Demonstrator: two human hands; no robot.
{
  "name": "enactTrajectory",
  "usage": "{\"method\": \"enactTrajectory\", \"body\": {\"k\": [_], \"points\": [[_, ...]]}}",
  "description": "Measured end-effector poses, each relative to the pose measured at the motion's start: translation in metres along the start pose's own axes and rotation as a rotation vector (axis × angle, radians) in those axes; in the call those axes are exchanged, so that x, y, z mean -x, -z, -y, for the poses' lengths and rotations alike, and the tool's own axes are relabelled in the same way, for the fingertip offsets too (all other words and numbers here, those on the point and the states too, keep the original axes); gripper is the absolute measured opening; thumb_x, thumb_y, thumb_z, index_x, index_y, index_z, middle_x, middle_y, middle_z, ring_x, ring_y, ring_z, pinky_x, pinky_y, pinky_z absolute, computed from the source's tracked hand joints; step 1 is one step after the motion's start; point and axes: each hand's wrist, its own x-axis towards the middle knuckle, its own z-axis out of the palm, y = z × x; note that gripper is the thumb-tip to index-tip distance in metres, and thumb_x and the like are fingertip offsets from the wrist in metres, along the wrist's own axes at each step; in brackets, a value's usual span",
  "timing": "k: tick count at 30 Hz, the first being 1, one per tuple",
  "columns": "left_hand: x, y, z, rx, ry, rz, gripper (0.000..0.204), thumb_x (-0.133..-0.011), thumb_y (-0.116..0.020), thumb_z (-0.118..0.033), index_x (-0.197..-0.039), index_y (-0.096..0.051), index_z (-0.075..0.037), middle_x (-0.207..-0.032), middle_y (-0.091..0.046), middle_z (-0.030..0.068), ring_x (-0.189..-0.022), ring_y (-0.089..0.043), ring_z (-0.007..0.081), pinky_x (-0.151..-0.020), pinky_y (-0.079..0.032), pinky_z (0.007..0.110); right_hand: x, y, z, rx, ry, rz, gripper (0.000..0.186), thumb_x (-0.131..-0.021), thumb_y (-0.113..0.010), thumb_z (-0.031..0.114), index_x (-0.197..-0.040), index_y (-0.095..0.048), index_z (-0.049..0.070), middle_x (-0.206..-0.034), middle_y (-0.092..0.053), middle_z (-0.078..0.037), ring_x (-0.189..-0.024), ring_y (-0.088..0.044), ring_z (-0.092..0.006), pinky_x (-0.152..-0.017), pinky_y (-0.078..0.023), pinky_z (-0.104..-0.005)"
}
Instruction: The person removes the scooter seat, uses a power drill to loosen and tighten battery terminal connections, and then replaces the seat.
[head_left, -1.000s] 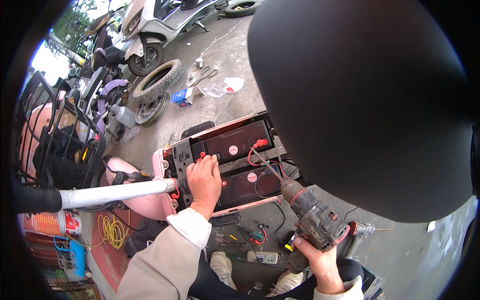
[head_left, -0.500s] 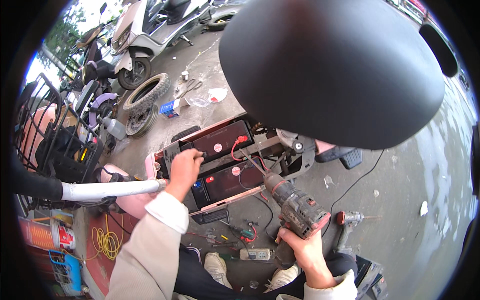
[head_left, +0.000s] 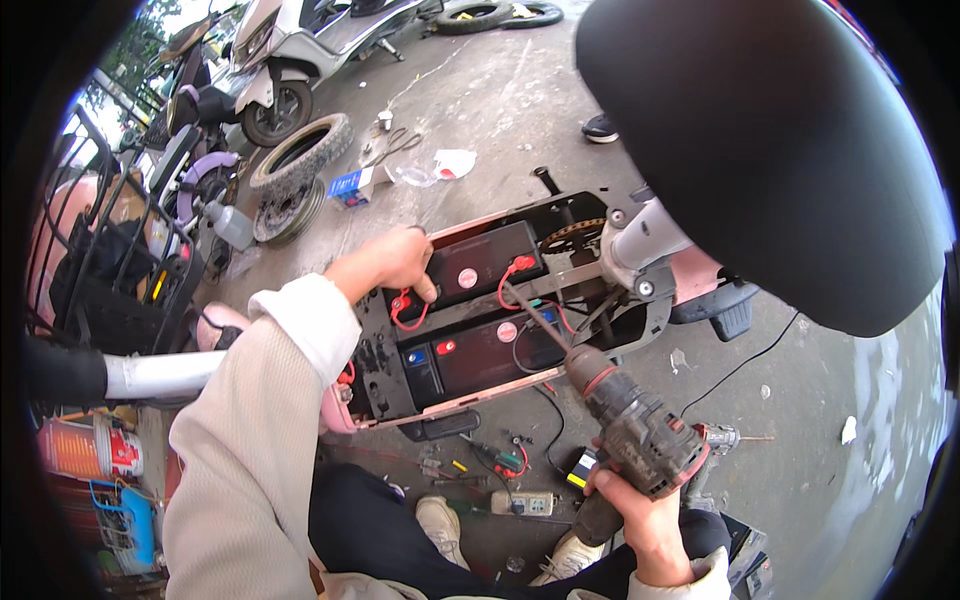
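My left hand (head_left: 400,262) is closed around the left end of the far black battery (head_left: 485,265), its thumb on the near side. That battery has a red-capped cable (head_left: 520,265) at its right end and another red cable (head_left: 408,315) at its left. In my right hand (head_left: 645,525) is a worn cordless drill (head_left: 640,430) with a long bit slanting up-left, its tip near the red cable on the right. A second black battery (head_left: 470,360) lies alongside, nearer me, with blue and red terminals. Both sit in the open pink-edged floor compartment (head_left: 480,400) of a scooter.
The black saddle (head_left: 760,160) covers the upper right. A second power tool (head_left: 725,437), a power strip (head_left: 522,503) and a screwdriver (head_left: 490,455) lie on the ground near my shoes. Beyond the scooter are a tyre (head_left: 303,155), a wheel rim (head_left: 290,212) and a spray bottle (head_left: 228,225).
My view has shifted. My left hand has moved over the far battery's left end, where a red cable now shows. The drill has stayed near the right-hand cable.
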Motion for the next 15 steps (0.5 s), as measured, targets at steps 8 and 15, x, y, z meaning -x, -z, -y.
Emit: {"method": "enactTrajectory", "body": {"k": [8, 15], "points": [[0.043, -0.033, 0.0, 0.251, -0.034, -0.305, 0.048, -0.079, -0.088, -0.032, -0.11, -0.067, -0.001, -0.107, -0.07, 0.0177, -0.104, -0.068, 0.0352, -0.089, -0.054, 0.044, -0.013, -0.012, 0.007, -0.127, 0.077, -0.022, 0.04, -0.085, -0.072, -0.003, -0.123, -0.058, -0.001, -0.107, -0.064, -0.011, -0.081, -0.067, -0.0199, -0.07, -0.056, -0.0352], [0.074, -0.063, 0.007, 0.43, -0.006, -0.556, 0.012, -0.086, -0.073, -0.008, -0.095, -0.074, -0.001, -0.096, -0.073, 0.018, -0.096, -0.069, 0.0358, -0.09, -0.053, 0.044, -0.007, -0.005, -0.002, 0.069, 0.133, -0.013, 0.032, -0.085, -0.076, 0.003, -0.114, -0.063, 0.0, -0.098, -0.067, -0.005, -0.081, -0.065, -0.0158, -0.073, -0.054, -0.0328]]}}
